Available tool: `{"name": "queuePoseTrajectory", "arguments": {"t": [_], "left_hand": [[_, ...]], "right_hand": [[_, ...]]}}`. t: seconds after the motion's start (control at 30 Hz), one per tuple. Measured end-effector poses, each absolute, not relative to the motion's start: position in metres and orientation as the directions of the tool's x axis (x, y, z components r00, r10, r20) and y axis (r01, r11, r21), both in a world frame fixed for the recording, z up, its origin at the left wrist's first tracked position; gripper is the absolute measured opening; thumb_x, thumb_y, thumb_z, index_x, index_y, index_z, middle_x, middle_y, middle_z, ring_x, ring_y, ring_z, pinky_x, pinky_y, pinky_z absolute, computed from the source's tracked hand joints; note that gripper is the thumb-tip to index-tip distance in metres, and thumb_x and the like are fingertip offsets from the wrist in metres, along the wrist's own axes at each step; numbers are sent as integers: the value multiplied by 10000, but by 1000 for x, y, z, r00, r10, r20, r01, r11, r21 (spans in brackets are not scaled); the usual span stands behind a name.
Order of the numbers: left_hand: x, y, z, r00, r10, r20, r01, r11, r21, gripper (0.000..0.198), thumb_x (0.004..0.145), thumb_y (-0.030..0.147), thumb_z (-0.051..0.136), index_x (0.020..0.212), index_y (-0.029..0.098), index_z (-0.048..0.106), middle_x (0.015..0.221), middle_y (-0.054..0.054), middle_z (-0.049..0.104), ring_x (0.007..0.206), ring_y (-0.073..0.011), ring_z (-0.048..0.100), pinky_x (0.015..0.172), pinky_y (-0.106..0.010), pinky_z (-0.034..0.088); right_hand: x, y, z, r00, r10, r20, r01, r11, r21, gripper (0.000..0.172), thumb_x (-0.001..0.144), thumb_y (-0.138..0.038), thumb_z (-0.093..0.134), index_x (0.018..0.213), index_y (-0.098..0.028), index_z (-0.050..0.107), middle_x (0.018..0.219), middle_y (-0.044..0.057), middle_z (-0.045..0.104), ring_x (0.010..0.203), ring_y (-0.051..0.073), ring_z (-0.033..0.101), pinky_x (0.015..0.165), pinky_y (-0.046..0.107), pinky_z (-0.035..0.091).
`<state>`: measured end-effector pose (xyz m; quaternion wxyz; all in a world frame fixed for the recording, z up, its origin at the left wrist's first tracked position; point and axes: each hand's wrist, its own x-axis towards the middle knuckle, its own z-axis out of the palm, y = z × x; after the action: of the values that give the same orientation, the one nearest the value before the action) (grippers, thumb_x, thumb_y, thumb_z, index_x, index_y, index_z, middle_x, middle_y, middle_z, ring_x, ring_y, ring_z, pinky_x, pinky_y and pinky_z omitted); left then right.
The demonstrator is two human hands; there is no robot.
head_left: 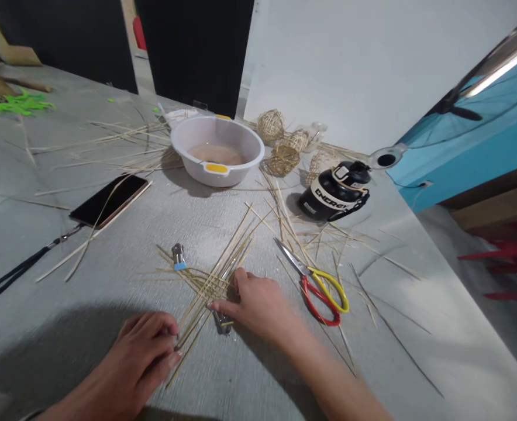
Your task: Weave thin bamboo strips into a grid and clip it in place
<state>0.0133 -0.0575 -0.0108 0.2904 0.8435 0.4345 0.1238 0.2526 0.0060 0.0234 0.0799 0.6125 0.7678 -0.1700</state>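
Observation:
A loose lattice of thin bamboo strips (206,286) lies crossed on the grey table. One metal clip with a blue edge (178,257) sits at its upper left, and another metal clip (222,323) is at its lower side, partly under the strips. My left hand (147,351) pinches the lower-left ends of the strips between thumb and fingers. My right hand (252,301) is at the right side of the lattice, thumb and bent fingers closed on the crossing strips near the lower clip.
Scissors (304,272) lie open right of my right hand. Beyond stand a basin (217,143) with water, a black bottle (335,190) and woven balls (283,159). A phone (109,200) lies left. Loose strips (390,307) are scattered at right.

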Motion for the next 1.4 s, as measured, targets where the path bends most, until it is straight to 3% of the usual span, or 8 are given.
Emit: {"name": "queuePoseTrajectory", "arguments": {"t": [0.13,0.27,0.4,0.57,0.73,0.97,1.17,1.4], "left_hand": [[4,-51,1,547,835,-68,673,-389,629,279,955,255,405,742,218,581,959,-13,621,938,-171,578,838,-280,459],[-9,-49,-8,452,890,58,730,-407,550,116,902,305,530,883,230,616,1036,-31,625,1000,-200,571,888,-325,452],[-12,-53,-13,472,879,62,732,-430,529,148,906,262,518,1016,254,617,1074,-30,612,1031,-199,557,914,-339,438],[-9,-61,-10,502,865,-8,734,-422,531,119,872,194,519,929,244,612,1027,-24,608,1006,-210,552,903,-358,418],[-5,-67,-9,503,864,-3,722,-419,551,260,828,110,499,1039,248,559,1066,-23,591,1033,-206,540,920,-365,402],[4,-72,-8,510,860,15,698,-424,577,351,737,47,491,1032,231,537,1087,-41,573,1072,-222,514,935,-375,399],[-7,-53,-5,535,841,82,690,-491,532,104,805,205,551,892,240,594,1052,-42,594,1011,-234,556,878,-380,433],[5,20,15,515,836,191,698,-538,474,224,853,401,571,962,216,638,1166,-84,601,1106,-277,530,962,-462,392]], "right_hand": [[252,8,27,-239,903,-358,968,190,-167,571,772,-714,545,934,-167,577,787,106,700,722,290,671,523,294,311],[252,8,26,-243,906,-346,967,199,-160,544,772,-717,538,890,-187,569,778,89,696,680,262,661,500,281,266],[252,8,24,-245,911,-333,966,200,-164,531,774,-714,532,868,-192,561,763,75,691,662,242,655,497,275,266],[252,7,24,-237,917,-321,968,195,-158,537,759,-718,549,871,-193,564,705,55,675,633,237,644,481,273,252],[253,7,23,-240,916,-322,967,195,-167,538,761,-712,557,885,-188,568,699,57,675,627,238,641,482,273,247],[253,7,25,-246,917,-314,962,192,-193,534,754,-712,569,857,-188,569,717,60,682,654,245,649,489,271,236],[257,7,27,-251,914,-317,948,166,-272,549,719,-726,596,855,-195,578,736,51,692,658,227,639,492,270,233],[259,6,34,-248,922,-296,943,160,-293,510,683,-660,687,859,-190,599,751,56,704,651,224,637,496,271,239]]}}
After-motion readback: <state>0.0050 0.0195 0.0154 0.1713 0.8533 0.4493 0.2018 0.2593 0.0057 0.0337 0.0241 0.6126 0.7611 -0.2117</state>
